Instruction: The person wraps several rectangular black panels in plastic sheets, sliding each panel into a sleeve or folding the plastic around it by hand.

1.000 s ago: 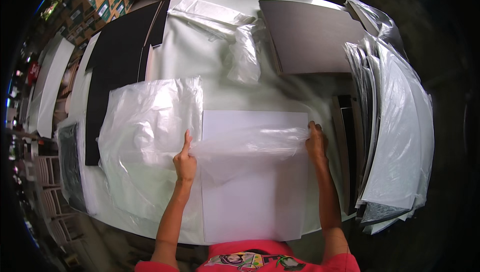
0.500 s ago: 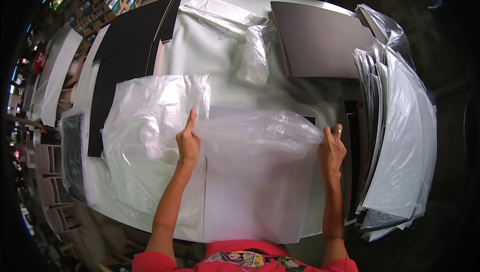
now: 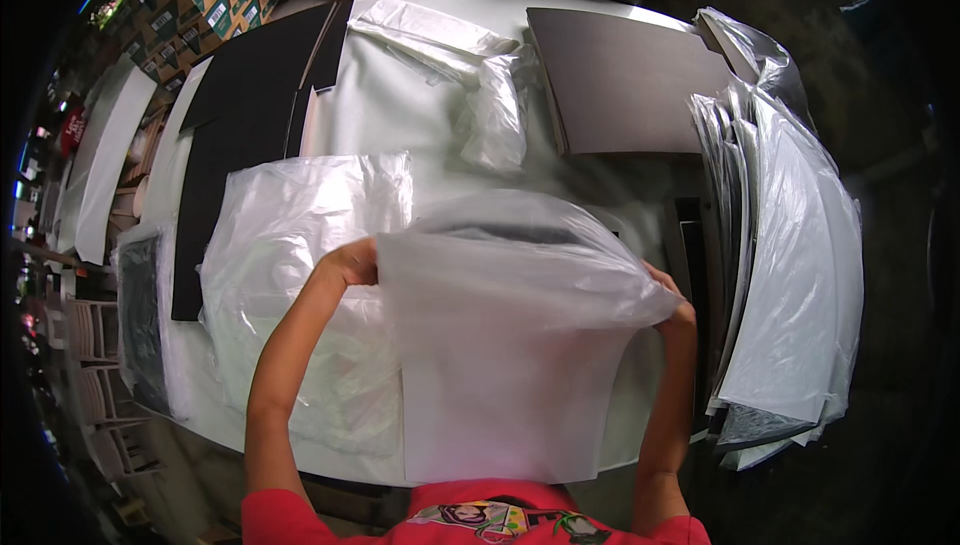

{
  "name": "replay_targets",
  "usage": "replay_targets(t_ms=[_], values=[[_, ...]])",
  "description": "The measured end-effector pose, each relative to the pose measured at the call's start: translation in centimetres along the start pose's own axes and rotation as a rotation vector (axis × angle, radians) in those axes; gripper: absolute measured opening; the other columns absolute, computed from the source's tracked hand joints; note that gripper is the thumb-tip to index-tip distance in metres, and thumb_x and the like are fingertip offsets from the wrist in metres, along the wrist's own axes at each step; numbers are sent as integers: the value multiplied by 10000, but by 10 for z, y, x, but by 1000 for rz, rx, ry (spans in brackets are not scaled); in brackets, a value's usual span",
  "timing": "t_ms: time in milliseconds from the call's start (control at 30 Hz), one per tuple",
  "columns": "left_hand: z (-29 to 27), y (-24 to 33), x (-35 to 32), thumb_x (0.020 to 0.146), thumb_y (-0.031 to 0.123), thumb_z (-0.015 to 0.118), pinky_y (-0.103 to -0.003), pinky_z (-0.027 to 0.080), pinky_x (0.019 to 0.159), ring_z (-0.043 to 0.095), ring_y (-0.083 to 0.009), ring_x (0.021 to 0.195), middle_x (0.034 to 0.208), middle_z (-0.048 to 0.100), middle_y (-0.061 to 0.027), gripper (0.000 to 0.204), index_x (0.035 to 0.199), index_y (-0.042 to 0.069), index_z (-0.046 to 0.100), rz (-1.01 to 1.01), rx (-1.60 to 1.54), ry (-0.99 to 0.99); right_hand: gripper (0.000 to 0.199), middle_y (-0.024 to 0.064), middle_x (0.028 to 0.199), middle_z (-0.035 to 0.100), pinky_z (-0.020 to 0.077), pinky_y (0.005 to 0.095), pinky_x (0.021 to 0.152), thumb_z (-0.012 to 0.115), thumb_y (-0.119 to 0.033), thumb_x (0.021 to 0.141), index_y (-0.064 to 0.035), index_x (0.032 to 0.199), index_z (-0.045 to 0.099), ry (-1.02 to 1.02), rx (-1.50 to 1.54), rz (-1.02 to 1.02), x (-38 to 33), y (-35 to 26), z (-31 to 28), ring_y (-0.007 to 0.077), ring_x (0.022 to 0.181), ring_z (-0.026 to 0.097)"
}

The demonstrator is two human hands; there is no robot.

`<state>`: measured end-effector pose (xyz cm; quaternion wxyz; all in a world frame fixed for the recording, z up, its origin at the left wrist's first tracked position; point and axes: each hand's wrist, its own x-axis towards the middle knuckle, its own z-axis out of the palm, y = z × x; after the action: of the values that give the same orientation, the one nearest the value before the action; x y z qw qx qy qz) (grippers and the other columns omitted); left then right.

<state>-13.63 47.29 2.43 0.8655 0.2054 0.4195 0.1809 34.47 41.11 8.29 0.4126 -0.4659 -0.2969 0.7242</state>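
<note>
A clear plastic bag (image 3: 500,345) stretches between my hands, its mouth gaping at the far end with something dark showing through the opening. My left hand (image 3: 357,261) grips the bag's upper left corner, fingers partly hidden by the film. On the other side, my right hand (image 3: 674,303) holds the upper right corner, its fingers partly covered by bunched plastic. The lower part of the bag hangs down toward my red shirt. Beside my left forearm lies a stack of flat clear plastic bags (image 3: 300,215) on the white table.
Black boards (image 3: 240,85) lie at the left, and a stack of grey-brown boards (image 3: 630,80) at the far right. Bagged boards (image 3: 800,275) pile up along the right edge. Crumpled plastic film (image 3: 495,110) rests far on the white tabletop (image 3: 390,110). Patterned cartons (image 3: 205,5) stand beyond.
My left hand has moved left and taken hold of the bag's corner. The bag's mouth has spread wider, and my right hand has shifted slightly lower.
</note>
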Motion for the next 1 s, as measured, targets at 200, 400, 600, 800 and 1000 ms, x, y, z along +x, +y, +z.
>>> replay_targets(t_ms=[200, 400, 600, 800, 1000], values=[[8, -20, -18, 859, 200, 508, -375, 487, 865, 587, -222, 1008, 1122, 592, -94, 426, 1241, 14, 480, 294, 9, -119, 503, 99, 1190, 532, 468, 356, 897, 609, -215, 778, -21, 1221, 470, -115, 251, -280, 21, 26, -41, 210, 1032, 572], [24, -72, 11, 870, 151, 497, -298, 454, 900, 555, -183, 1051, 1179, 567, -96, 415, 1243, -28, 467, 430, 117, 241, 450, 137, 1223, 517, 454, 385, 879, 521, -159, 822, -3, 1239, 449, 150, 147, -30, 36, 51, -77, 237, 1053, 551], [43, -124, -14, 856, 78, 539, -276, 461, 854, 559, -150, 993, 1118, 588, -72, 370, 1212, -13, 498, 523, 414, 386, 347, 105, 1029, 536, 408, 341, 800, 537, -270, 861, 3, 1075, 516, 189, -86, -168, -7, 66, -33, 190, 916, 517], [42, -75, -24, 872, 151, 598, -274, 440, 862, 539, -145, 1007, 1101, 589, -59, 391, 1194, -44, 493, 334, -145, 367, 434, -29, 606, 444, 334, 266, 496, 543, -390, 900, -3, 703, 534, 662, -732, -430, -6, 52, 6, 68, 567, 397], [51, -63, -18, 828, 215, 680, -271, 415, 882, 496, -154, 1058, 1264, 500, -105, 653, 1335, -44, 361, 887, 321, 598, 496, -41, 604, 410, 324, 247, 499, 440, -408, 951, 11, 691, 493, 705, -612, -737, -8, 62, 24, 56, 584, 370]])
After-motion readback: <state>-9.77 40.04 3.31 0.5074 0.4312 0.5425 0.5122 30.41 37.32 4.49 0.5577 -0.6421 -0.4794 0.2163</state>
